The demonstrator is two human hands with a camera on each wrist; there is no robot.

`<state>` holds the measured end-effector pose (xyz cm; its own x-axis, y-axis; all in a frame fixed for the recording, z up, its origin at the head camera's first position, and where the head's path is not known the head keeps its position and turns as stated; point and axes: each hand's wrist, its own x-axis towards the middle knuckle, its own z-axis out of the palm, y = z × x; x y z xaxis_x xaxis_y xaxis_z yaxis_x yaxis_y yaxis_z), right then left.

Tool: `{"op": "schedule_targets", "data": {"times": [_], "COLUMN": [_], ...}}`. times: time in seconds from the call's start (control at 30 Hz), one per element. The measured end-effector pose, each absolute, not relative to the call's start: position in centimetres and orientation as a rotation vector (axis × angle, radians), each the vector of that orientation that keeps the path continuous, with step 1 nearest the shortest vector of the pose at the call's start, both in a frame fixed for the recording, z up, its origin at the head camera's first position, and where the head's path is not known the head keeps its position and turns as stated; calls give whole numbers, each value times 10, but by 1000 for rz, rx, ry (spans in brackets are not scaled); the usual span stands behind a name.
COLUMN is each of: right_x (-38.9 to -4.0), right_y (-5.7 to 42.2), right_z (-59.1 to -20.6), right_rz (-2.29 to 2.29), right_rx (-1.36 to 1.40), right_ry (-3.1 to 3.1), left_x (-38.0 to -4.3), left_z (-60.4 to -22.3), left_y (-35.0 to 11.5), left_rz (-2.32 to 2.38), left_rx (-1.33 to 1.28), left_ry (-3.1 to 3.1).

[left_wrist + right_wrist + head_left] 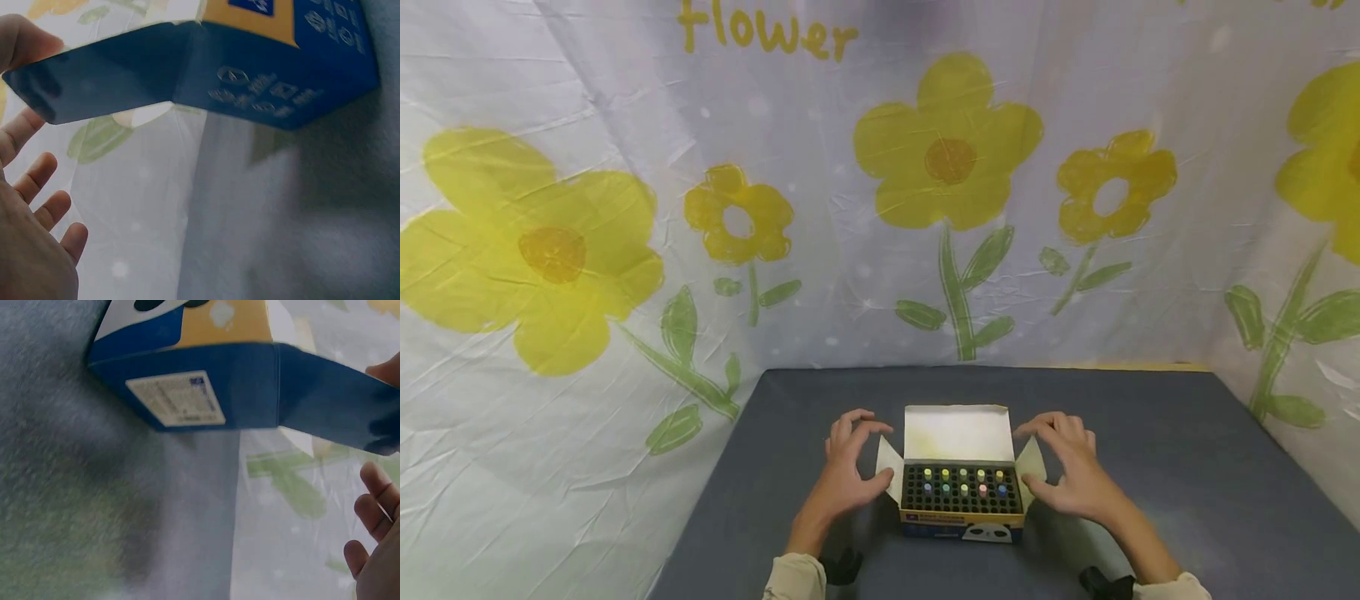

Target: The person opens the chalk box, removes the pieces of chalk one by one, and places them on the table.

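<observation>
A blue and yellow cardboard box (961, 525) with a panda face on its front stands with its lid raised. Inside, a black holder (917, 502) with rows of round holes carries two rows of small coloured sticks (964, 490); their kind is too small to tell. My left hand (844, 467) holds the left side flap (119, 78) at its outer end, between thumb and forefinger. On the other side, the right side flap (331, 397) is held likewise by my right hand (1075, 471). The remaining fingers of both hands spread away from the box.
The white inside of the lid (958, 433) leans back behind the holder. Under the box lies a dark grey table (820, 392). A white sheet (850, 333) painted with yellow flowers hangs behind the table and along its sides.
</observation>
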<state>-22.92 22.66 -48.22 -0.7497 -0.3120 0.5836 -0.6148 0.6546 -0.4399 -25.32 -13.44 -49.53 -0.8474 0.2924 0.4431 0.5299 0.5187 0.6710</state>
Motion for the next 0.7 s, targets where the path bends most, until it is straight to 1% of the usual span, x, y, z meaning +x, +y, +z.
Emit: {"op": "schedule_targets", "data": {"times": [0.4,0.7], "right_x": [-215,-208], "right_y": [252,254], "right_z": [-511,-533], "right_rz": [912,928], "right_rx": [587,520], "right_ry": [-2411,-2438], "left_x": [-244,-234], "left_z": [-531,-547], "left_y": [-150,-146], "left_rz": [-1208,-1162], "left_rx": [-555,-456], "left_ry": [-2547,-2638]}}
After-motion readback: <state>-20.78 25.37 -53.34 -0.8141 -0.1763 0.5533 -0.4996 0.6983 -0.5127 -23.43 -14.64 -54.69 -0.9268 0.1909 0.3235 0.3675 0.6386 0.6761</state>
